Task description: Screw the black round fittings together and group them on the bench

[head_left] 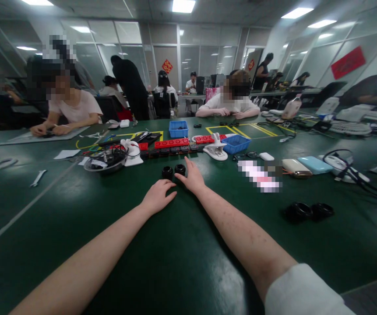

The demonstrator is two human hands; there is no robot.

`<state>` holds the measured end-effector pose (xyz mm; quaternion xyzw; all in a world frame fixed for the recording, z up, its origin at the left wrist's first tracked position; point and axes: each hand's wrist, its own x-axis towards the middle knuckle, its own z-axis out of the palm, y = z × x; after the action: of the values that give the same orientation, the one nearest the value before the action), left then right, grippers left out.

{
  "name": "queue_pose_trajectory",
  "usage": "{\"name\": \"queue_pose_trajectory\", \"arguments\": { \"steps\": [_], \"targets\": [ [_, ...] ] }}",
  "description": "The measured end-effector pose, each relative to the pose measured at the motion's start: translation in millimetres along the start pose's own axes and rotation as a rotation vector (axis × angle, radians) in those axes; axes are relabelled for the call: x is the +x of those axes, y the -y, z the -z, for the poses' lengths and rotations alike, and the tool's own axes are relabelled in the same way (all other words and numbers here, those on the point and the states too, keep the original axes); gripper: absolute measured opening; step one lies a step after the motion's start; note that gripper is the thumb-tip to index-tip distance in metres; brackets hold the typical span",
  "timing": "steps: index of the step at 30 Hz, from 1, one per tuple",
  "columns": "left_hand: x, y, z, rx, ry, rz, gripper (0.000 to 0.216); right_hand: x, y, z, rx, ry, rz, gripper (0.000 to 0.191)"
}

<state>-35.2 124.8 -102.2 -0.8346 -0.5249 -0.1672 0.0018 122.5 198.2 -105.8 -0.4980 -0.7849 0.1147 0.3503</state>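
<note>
Two glossy black, squat cylindrical pieces (167,173) — just past the fingertips. Left hand (158,197) loosely open, gripping nothing; right hand (192,177) — thumb spread, fingers partly hidden, hold unclear.

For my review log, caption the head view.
Left hand and right hand beside two small black parts on a green table.

Rm bkgd: glazed office, lit.
Green tabletop (162,267) under R hand (193,177); glass partitions (188,57) well beyond; red banner (348,62) far to its R; ceiling lts (183,6) high above.
</note>
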Motion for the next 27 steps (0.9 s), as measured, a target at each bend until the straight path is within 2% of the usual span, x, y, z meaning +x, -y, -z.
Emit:
{"name": "queue_pose_trajectory", "arguments": {
  "steps": [4,7,9,12,13,15,17,19,21,27],
  "targets": [
    [-20.4,-16.1,9.7,-0.035,0.019,0.01,0.025,-13.0,11.9,12.5,0.018,-0.06,0.023,0.061],
    [-54.6,-41.2,20.5,-0.062,0.045,-0.023,0.032,-36.8,26.9,40.6,0.029,-0.044,0.096,0.055],
    [-80.9,-58.5,26.5,-0.084,0.084,-0.076,0.038,-60.3,33.0,74.6,0.034,-0.015,0.157,0.054],
    [-110.5,-75.9,31.4,-0.195,0.155,-0.127,0.046,-102.1,24.3,144.4,0.019,0.0,0.19,0.05],
    [-115.8,-78.7,31.9,-0.225,0.178,-0.133,0.049,-115.7,15.6,168.8,-0.024,-0.038,0.139,0.048],
    [-119.7,-80.8,32.0,-0.27,0.21,-0.13,0.05,-140.1,-8.4,212.2,-0.155,-0.204,-0.043,0.046],
    [-117.9,-80.1,31.4,-0.29,0.23,-0.118,0.049,-159.4,-35.5,241.4,-0.32,-0.297,-0.204,0.051],
    [-114.9,-79.1,31.0,-0.299,0.247,-0.118,0.049,-174.3,-58.7,254.0,-0.475,-0.192,-0.256,0.059],
    [-113.2,-79.1,31.4,-0.308,0.258,-0.131,0.049,-185.3,-74.3,253.2,-0.55,-0.13,-0.235,0.061],
    [-114.0,-81.0,34.9,-0.3,0.262,-0.11,0.044,-198.3,-98.9,233.4,-0.593,-0.109,-0.276,0.052]
  ]
}}
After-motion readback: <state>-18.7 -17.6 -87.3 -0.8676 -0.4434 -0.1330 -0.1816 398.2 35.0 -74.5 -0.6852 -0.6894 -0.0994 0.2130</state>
